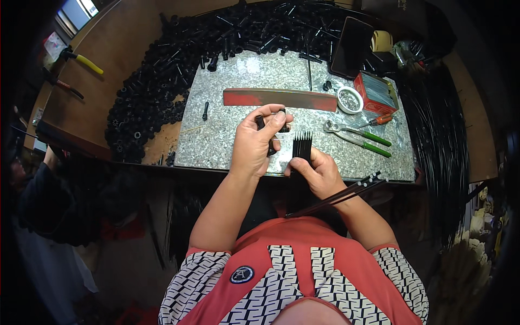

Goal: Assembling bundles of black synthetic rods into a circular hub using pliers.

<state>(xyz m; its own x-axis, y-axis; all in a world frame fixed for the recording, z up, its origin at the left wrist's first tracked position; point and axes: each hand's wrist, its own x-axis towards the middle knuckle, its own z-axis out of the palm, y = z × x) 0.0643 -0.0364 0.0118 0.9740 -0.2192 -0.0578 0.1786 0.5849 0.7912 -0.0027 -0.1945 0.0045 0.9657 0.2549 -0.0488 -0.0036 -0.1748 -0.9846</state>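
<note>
My left hand (250, 142) is closed around small black tubular plastic parts (260, 122), its thumb and fingertips pinching one of them. Close by on the right, my right hand (323, 172) grips a flat, side-by-side bundle of thin black rods (302, 147) with fine silvery tips pointing up. The far ends of several dark rods (355, 189) stick out past my right wrist, showing pale tips. A thin light line, perhaps a wire, runs between the left fingers and the bundle. Both hands are above the near edge of a speckled grey slab (208, 143).
A red-edged flat bar (279, 99) lies across the slab. At right are a white bowl (350, 101) of small metal bits, green-handled pliers (358, 137), an orange screwdriver (379, 119) and a red box (374, 93). Black plastic parts (141, 108) heap behind and left; long black rods (444, 135) hang right.
</note>
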